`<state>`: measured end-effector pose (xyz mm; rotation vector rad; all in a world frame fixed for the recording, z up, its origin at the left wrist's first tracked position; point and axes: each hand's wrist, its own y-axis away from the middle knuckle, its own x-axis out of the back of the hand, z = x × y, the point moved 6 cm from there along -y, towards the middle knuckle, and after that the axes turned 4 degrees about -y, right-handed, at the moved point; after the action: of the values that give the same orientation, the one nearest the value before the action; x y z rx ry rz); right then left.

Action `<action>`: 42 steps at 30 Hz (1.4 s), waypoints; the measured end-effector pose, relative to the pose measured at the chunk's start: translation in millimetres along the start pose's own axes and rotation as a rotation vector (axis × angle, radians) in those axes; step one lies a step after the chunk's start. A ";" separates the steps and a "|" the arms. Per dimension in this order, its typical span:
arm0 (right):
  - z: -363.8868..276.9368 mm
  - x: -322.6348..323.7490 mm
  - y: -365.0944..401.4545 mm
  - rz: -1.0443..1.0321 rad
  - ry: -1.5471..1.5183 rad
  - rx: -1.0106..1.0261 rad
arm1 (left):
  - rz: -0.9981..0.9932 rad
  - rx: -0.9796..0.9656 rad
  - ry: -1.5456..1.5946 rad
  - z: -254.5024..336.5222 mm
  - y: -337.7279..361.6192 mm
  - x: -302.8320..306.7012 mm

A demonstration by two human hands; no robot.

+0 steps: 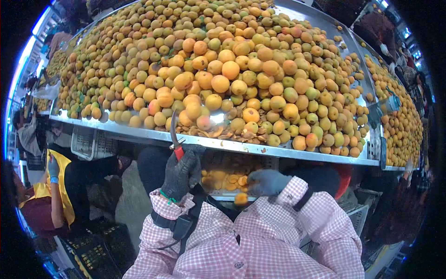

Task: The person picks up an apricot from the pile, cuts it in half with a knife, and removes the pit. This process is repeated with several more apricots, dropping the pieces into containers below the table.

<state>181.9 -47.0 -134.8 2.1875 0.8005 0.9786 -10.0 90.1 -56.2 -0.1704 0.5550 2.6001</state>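
My left hand (183, 171), in a dark glove, is closed around the red handle of a curved knife (174, 132) whose blade points up past the table's metal edge. Over the right side of a crate below that edge is my right hand (268, 182), gloved in grey and smeared by motion, so its fingers do not show clearly. Apricot halves (231, 182) lie in the crate under it. A blurred orange apricot piece (241, 199) appears just below the crate's near rim, apart from both hands.
A large heap of whole apricots (220, 84) covers the metal table (320, 157), with pits and scraps (248, 135) near its front edge. White crates (94, 144) stand under the left side. A co-worker in a yellow apron (62, 181) sits at the left. Another apricot-covered table (402, 123) is at right.
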 end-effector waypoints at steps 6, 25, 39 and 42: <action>69.5 13.7 -62.3 0.029 -0.200 -0.359 | 0.043 0.032 0.119 -4.7 -0.7 22.1; 150.6 -18.1 -198.2 0.197 -0.387 -0.438 | -0.016 0.323 0.344 -47.6 -22.9 43.8; 39.0 8.9 -108.5 0.114 -1.113 -0.019 | -0.209 0.305 0.313 -82.2 -21.8 25.8; 7.1 14.5 -77.1 0.057 -1.213 0.077 | -0.146 0.284 0.192 -122.5 -25.4 35.6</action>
<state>174.2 10.4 -188.2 2.3141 0.1697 -0.4341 -26.6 75.0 -184.3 -0.3543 0.9359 2.3473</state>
